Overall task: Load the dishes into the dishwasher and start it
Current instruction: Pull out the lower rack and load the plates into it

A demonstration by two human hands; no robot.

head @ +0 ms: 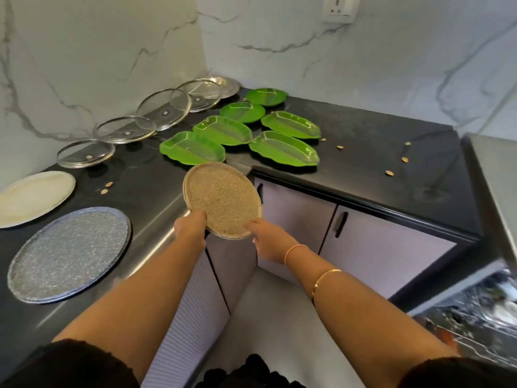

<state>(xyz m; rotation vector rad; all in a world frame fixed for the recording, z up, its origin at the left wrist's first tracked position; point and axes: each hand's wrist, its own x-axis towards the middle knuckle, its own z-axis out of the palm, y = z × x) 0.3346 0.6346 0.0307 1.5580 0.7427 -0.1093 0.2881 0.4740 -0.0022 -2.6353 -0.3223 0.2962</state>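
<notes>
**Inspector:** So, progress?

**Assistant:** Early, by my reading. The gold plate (222, 200) is off the counter (377, 141), held tilted over its inner corner. The left hand (190, 228) grips the near-left rim and the right hand (263, 236) pinches the near-right rim, so both are clamped on it.

**Inspector:** Left to load?

**Assistant:** Six green plates (284, 148), four glass lids (163, 109), a silver plate (70, 253) and a cream plate (33, 197), all on the counter. The dishwasher rack (475, 317) at lower right is pulled out, its contents too blurred to list. Starting it remains.

**Inspector:** Plate condition?

**Assistant:** Round, with a glittery gold face and a thin raised rim. No food visible.
</notes>
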